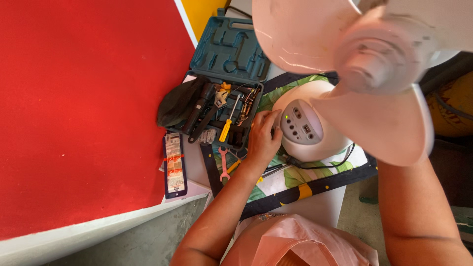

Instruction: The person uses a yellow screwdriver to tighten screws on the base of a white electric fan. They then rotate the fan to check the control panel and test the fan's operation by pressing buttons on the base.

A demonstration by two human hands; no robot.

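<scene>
From the head camera, your left hand (262,140) rests its fingers on the left edge of the white fan base (308,125), beside the grey control panel (301,124), where a green light glows. So the fan appears powered, yet its blades (367,74), above the base, stand bare with no guard; refitting seems left. Your right hand is hidden behind the blades, so its grip cannot be told. The open toolbox (224,79) sits left of the base.
</scene>
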